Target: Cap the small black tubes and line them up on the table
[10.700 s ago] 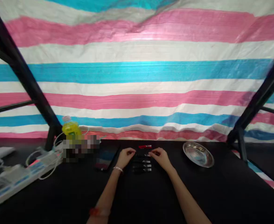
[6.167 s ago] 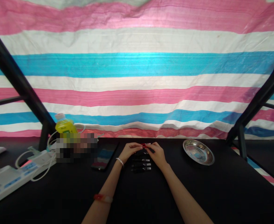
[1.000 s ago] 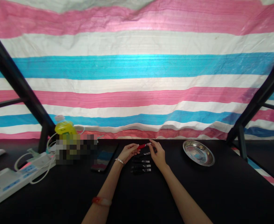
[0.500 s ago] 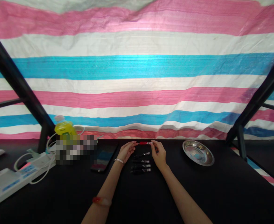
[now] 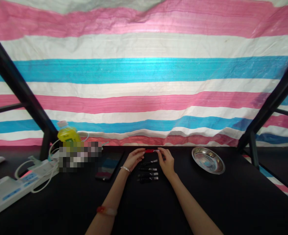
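Observation:
A slim red pen-like stick point(image 5: 149, 151) with a pale, shiny right end lies level between my two hands, at the far side of the black table. Its left end is pinched in the fingertips of my left hand point(image 5: 134, 158). At the other end, the thumb and finger of my right hand point(image 5: 167, 160) close on the shiny part. Several black pen-like sticks point(image 5: 148, 174) with clear or silvery right ends lie in a column on the table, below and between the hands. Their exact kind is too small to make out.
A shiny metal dish point(image 5: 209, 160) stands to the right. On the left are a dark phone or tablet point(image 5: 109, 166), a yellow bottle point(image 5: 69, 134), and a white power strip point(image 5: 16, 192) with cables. Striped sheeting point(image 5: 144, 71) hangs behind the black table point(image 5: 156, 209).
The red stick has shifted very slightly left between my fingertips, and my left fingers have moved a touch to the right along it. Everything else stays in place.

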A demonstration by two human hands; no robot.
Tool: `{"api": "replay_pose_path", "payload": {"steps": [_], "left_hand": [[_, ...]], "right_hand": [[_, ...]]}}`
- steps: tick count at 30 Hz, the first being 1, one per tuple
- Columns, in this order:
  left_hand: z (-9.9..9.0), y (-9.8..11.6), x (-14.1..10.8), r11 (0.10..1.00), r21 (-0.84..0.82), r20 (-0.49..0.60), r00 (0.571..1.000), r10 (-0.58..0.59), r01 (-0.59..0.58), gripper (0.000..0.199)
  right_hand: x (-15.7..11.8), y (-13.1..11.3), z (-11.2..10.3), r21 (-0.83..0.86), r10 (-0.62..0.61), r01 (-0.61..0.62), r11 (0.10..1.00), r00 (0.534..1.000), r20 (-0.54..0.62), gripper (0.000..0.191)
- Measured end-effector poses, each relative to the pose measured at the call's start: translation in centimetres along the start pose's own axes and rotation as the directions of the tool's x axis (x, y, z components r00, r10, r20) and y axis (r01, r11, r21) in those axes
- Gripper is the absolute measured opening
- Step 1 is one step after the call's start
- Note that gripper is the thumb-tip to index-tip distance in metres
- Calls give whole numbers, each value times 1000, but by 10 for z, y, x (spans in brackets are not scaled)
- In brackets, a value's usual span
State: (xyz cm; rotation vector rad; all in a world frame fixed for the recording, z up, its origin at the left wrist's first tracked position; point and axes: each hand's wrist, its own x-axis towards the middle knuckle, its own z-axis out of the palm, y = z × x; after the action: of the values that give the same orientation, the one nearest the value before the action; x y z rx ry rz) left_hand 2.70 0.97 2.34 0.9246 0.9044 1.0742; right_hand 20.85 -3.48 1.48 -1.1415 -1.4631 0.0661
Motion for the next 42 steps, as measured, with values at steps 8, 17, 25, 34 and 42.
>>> {"api": "replay_pose_path", "payload": {"steps": [8,17,25,34,42], "left_hand": [[4,-3,-1,995,90,-31,999,39,-36,25],[3,-5,1,936,306,0,983,182,-173,27],[3,-13,6,898,374,55,973,226,-230,21],[-3,-19,12,813,504,89,954,288,-293,15],[-2,-16,9,767,578,90,956,280,-279,23]], "right_hand": [[1,7,2,3,109,-110,994,993,52,25],[2,18,7,64,173,-181,981,979,111,23],[0,24,10,41,201,-214,976,957,210,18],[1,27,9,-165,140,-106,981,969,205,11],[2,22,7,-293,238,-155,943,932,272,13]]}}
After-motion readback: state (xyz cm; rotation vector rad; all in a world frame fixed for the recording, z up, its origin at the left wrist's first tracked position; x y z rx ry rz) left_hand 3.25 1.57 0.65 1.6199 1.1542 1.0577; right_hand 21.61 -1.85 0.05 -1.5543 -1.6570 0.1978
